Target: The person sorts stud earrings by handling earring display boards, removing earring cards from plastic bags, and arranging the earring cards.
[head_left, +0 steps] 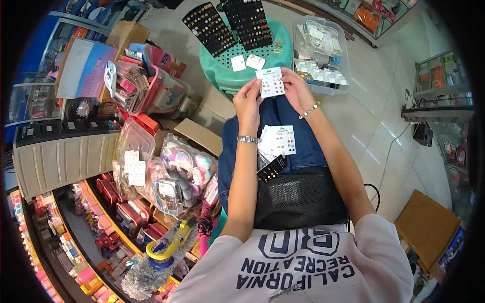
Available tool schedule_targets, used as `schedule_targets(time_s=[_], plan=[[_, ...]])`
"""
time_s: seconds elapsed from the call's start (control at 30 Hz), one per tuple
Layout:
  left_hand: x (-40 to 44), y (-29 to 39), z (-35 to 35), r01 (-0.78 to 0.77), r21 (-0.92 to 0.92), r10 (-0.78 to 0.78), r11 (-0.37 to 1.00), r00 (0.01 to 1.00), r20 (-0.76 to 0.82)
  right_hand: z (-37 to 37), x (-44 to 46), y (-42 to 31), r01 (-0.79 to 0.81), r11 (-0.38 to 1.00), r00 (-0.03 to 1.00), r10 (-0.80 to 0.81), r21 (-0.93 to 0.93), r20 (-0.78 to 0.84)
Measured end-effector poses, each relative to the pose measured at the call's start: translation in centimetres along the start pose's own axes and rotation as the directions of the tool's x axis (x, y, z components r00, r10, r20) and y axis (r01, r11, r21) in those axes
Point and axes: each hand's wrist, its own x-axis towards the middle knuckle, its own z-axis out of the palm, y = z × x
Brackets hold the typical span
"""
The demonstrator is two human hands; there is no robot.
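Observation:
A white earring card (272, 82) with rows of small coloured studs is held up between both hands. My left hand (247, 101) pinches its left edge, and my right hand (297, 91) grips the right edge. On my lap lie another white earring card (283, 140) and a small black card with gold studs (272, 168), partly over clear plastic. Just beyond the hands, a green stool (227, 76) bears two black earring display boards (209, 29) (246, 24), two small white cards (255, 61) and a little gold-coloured piece (278, 47).
A clear plastic bin (323, 90) of packaged items stands right of the stool. At left are a pink basket (151, 96) full of goods, bagged items (187, 161) and stocked shelves (91, 217). A black mesh bag (298, 199) rests on my lap.

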Motion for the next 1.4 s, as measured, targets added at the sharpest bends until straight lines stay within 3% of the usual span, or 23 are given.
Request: schedule_targets(time_s=[0.23,0.37,0.53,0.9,1.03,1.2,1.27,1.3,1.4], plan=[[0.0,-0.1,0.0,-0.005,-0.003,0.005,1.0,0.999,-0.035,-0.1,0.3,0.7,-0.006,0.995,0.997,0.013,-0.098,0.07],[0.1,-0.1,-0.5,0.008,0.016,-0.008,1.0,1.0,0.02,-0.3,0.3,0.8,0.032,0.96,0.999,-0.021,-0.28,0.04],[0.0,0.0,-0.1,-0.018,0.033,0.016,0.999,0.998,0.064,-0.9,0.5,0.7,0.014,0.987,1.0,-0.012,-0.158,0.016],[-0.3,-0.3,0.1,-0.06,0.101,0.052,0.993,0.996,0.079,-0.5,-0.1,-0.1,0.08,0.98,0.994,-0.065,-0.181,0.091],[-0.2,-0.3,0.1,-0.056,0.12,0.04,0.991,0.991,0.128,-0.5,-0.3,-1.4,-0.057,0.996,0.998,0.056,0.072,0.017],[-0.1,-0.6,0.0,-0.011,0.114,-0.016,0.993,0.973,0.231,-2.2,0.6,-0.8,-0.123,0.981,0.986,0.139,0.151,-0.097],[0.1,-0.6,-0.1,0.029,0.157,-0.069,0.987,0.963,0.26,-2.4,0.9,-0.6,-0.098,0.995,0.99,0.099,0.011,-0.1],[0.0,-0.3,0.1,0.0,0.142,-0.04,0.99,0.96,0.277,-2.3,0.8,-0.8,-0.079,0.997,0.994,0.078,-0.008,-0.077],[0.3,0.0,0.0,0.104,0.127,-0.137,0.986,0.949,0.285,-2.2,0.6,-0.6,-0.079,0.997,0.996,0.078,-0.009,-0.047]])
